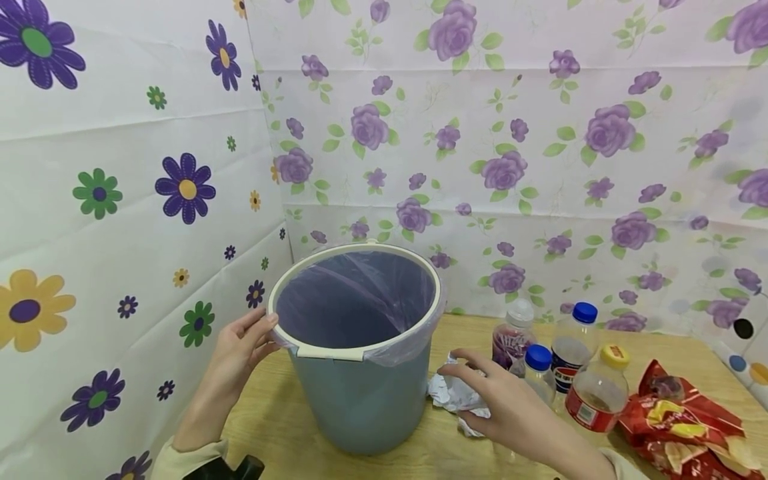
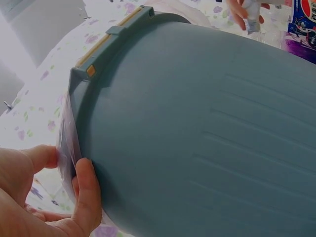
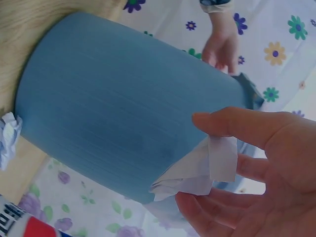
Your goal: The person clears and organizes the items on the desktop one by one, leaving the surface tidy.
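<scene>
A blue-grey trash bin [image 1: 366, 407] with a cream rim stands on the wooden table, lined with a thin clear bag [image 1: 399, 350] folded over the rim. My left hand [image 1: 237, 353] pinches the bin's left edge; in the left wrist view its thumb [image 2: 44, 157] and fingers have the bag and rim between them. At the bin's right is my right hand [image 1: 510, 407]. It holds a crumpled white paper [image 3: 197, 170] between thumb and fingers in the right wrist view. Another crumpled paper [image 3: 8, 140] lies on the table by the bin's base.
Several plastic bottles stand right of the bin: two blue-capped, one yellow-capped bottle [image 1: 597, 393], one white-capped bottle [image 1: 513, 337] with purple on it. A red snack bag [image 1: 684, 427] lies at the far right. Flowered sheets [image 1: 384, 167] hang behind and at the left.
</scene>
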Demonstrator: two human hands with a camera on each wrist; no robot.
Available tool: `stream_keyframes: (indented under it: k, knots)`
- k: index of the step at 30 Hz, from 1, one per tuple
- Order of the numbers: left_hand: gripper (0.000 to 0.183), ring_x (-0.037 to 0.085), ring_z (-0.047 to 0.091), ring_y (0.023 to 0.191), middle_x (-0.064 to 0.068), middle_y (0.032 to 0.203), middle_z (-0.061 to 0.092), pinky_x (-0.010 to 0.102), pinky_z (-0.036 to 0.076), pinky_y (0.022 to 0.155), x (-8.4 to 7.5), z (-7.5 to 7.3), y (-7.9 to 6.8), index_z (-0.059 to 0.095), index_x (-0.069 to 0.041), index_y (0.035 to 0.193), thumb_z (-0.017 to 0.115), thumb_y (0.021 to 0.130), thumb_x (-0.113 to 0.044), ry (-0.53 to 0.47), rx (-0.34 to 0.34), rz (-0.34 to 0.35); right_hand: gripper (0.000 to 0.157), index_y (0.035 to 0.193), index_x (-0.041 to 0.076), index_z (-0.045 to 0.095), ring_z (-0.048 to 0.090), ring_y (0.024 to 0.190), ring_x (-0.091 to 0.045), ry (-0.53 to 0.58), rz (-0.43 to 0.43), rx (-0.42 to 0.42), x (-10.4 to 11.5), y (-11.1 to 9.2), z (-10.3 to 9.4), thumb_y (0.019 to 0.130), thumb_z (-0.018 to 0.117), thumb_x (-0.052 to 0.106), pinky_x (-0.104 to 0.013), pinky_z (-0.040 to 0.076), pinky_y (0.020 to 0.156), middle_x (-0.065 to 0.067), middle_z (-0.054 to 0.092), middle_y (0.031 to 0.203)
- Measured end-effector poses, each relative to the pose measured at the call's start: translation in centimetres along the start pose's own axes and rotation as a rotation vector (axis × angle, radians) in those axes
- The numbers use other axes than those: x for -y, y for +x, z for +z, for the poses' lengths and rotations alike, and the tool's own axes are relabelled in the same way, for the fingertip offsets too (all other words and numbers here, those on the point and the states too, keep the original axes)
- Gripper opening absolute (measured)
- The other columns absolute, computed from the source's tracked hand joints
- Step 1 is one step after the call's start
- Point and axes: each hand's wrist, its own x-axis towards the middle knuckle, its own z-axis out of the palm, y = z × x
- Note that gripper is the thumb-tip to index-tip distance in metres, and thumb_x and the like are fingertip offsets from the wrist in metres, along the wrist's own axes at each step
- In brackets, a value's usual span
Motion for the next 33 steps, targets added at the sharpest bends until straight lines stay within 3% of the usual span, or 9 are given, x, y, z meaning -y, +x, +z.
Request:
stream_keyframes:
  k: [6, 13, 17, 27, 31, 33]
  knots:
    - [0.066, 0.002, 0.061, 0.085, -0.009, 0.105, 0.061, 0.016, 0.054, 0.078, 0.0, 0.0, 0.1, 0.025, 0.003, 0.142, 0.055, 0.092, -0.028, -0.001, 0.005, -0.003, 0.057, 0.124, 0.029, 0.050, 0.061, 0.101, -0.018, 0.003, 0.026, -0.025, 0.3, 0.2, -1.3, 0.073, 0.076, 0.025, -0.023, 0.055, 0.069, -0.002, 0.048, 0.132]
    - [0.064, 0.001, 0.061, 0.084, -0.012, 0.102, 0.062, 0.016, 0.054, 0.078, 0.1, -0.1, 0.1, 0.026, 0.003, 0.141, 0.054, 0.092, -0.027, -0.012, 0.019, 0.005, 0.059, 0.128, 0.033, 0.046, 0.063, 0.093, -0.014, 0.087, 0.054, -0.033, 0.5, 0.6, -2.6, 0.076, 0.073, 0.022, -0.016, 0.052, 0.063, -0.004, 0.045, 0.135]
    - [0.065, 0.002, 0.061, 0.085, -0.012, 0.100, 0.062, 0.016, 0.054, 0.078, 0.1, 0.0, 0.2, 0.026, 0.004, 0.141, 0.054, 0.092, -0.027, -0.019, 0.027, 0.014, 0.059, 0.127, 0.032, 0.046, 0.061, 0.081, -0.005, 0.066, 0.045, -0.050, 0.6, 0.7, -3.1, 0.076, 0.073, 0.023, -0.016, 0.049, 0.061, -0.003, 0.047, 0.133]
    - [0.065, 0.002, 0.061, 0.085, -0.010, 0.105, 0.061, 0.016, 0.054, 0.078, 0.2, -0.2, 0.1, 0.024, 0.004, 0.142, 0.054, 0.092, -0.027, -0.018, 0.027, 0.014, 0.063, 0.130, 0.029, 0.046, 0.058, 0.081, -0.004, 0.063, 0.002, -0.145, 1.0, 2.0, -5.0, 0.075, 0.075, 0.019, -0.016, 0.048, 0.060, 0.000, 0.047, 0.133]
    - [0.064, 0.002, 0.061, 0.085, -0.012, 0.102, 0.062, 0.016, 0.054, 0.078, 0.2, -0.2, 0.1, 0.026, 0.003, 0.141, 0.054, 0.092, -0.027, -0.015, 0.025, 0.015, 0.063, 0.131, 0.026, 0.046, 0.056, 0.073, -0.002, 0.087, 0.006, -0.139, 1.1, 2.8, -5.6, 0.075, 0.074, 0.019, -0.015, 0.047, 0.055, -0.002, 0.045, 0.135]
    - [0.064, 0.002, 0.061, 0.084, -0.013, 0.101, 0.062, 0.015, 0.054, 0.078, 0.1, -0.1, 0.1, 0.026, 0.003, 0.141, 0.054, 0.092, -0.027, -0.014, 0.023, 0.012, 0.063, 0.132, 0.024, 0.045, 0.047, 0.057, 0.001, 0.108, 0.007, -0.135, 1.2, 3.3, -5.9, 0.076, 0.074, 0.018, -0.014, 0.043, 0.048, -0.002, 0.044, 0.135]
